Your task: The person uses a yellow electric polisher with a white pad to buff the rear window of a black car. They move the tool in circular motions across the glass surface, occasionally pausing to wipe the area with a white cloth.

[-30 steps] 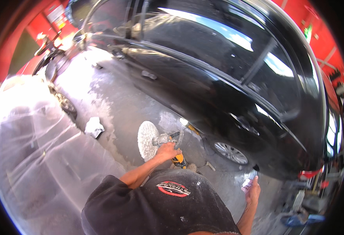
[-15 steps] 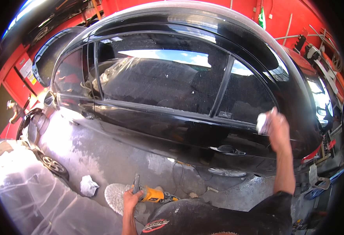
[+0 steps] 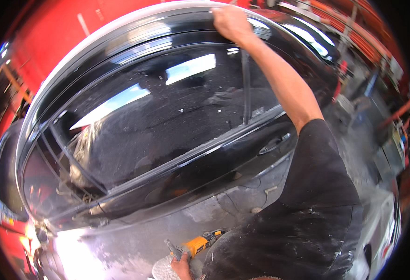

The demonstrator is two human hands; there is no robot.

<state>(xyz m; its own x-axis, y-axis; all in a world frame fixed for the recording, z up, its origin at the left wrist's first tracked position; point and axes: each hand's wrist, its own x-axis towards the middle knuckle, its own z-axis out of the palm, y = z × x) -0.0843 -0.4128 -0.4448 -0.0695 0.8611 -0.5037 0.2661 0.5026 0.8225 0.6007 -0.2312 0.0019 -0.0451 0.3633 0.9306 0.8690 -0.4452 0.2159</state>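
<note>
A black car [image 3: 228,163] stands side-on before me, with white specks over its dark window glass [image 3: 167,121]. My right arm reaches up across it. At the roof edge, my right hand [image 3: 233,23] is closed with the knuckles toward me. What it holds is hidden behind the fingers. Low in front of my body, my left hand [image 3: 180,266] grips a yellow and black power polisher [image 3: 198,243] by its side handle. The polisher's pale fluffy pad [image 3: 160,269] is partly cut off by the lower edge.
Grey concrete floor [image 3: 135,252] lies between me and the car, with a thin cord [image 3: 228,203] on it. A dark car [image 3: 4,172] is at the far left. Red walls [image 3: 65,46] rise behind. Plastic sheeting [image 3: 378,205] hangs at the right.
My right hand has moved up from the rear door to the roof edge, and the white thing it held is now hidden. The view has turned; my left hand still holds the polisher.
</note>
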